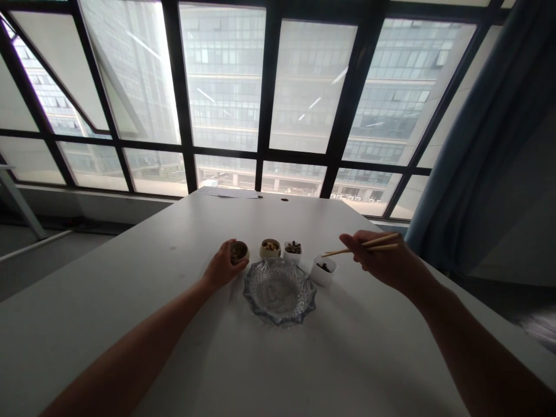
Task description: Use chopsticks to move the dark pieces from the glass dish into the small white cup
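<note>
My left hand (226, 263) is wrapped round a small round bowl (239, 253) with brownish pieces in it. In my right hand (376, 252) is a pair of wooden chopsticks (343, 251), their tips over the rim of a white cup (322, 273) that holds dark pieces. A scalloped clear glass bowl (278, 292) sits between my hands, with no food seen in it. Just behind the glass bowl stand a round bowl (270, 249) with yellowish pieces and a white square cup (292, 251) with dark brown pieces.
All the dishes stand on a white table (191, 231). Sheets of paper (232, 192) lie at its far edge, near a small dark round spot (284, 200). Windows rise behind the table, and a blue curtain (469, 145) hangs at the right.
</note>
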The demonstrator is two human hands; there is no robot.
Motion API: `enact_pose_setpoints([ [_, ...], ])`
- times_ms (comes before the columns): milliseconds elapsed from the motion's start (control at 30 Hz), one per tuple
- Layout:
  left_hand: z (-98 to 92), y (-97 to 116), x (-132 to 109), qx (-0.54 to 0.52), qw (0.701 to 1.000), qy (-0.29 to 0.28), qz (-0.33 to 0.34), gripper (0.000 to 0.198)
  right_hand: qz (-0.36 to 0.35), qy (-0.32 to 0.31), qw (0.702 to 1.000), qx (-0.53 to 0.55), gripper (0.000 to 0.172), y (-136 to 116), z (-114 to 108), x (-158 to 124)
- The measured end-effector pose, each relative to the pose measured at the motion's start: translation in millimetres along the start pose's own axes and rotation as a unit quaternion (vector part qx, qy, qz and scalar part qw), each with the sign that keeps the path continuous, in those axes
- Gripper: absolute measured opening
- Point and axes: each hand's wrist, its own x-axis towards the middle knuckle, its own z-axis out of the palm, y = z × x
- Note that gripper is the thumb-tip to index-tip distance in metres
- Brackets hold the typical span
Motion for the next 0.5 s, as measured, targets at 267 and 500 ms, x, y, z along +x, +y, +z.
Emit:
enact_pose_setpoints([
  [267, 3.1, -4.3, 0.3, 0.001, 1.0, -0.001, -0.008, 0.07, -0.142, -0.093, 0.985, 0.021, 0.047, -40.8, 37.4, -15.4],
  [500, 5.7, -8.8, 0.1, 0.004, 1.0, 0.003, -0.005, 0.072, -0.057, -0.255, 0.943, -0.208, 0.028, -84.5, 87.3, -25.7],
])
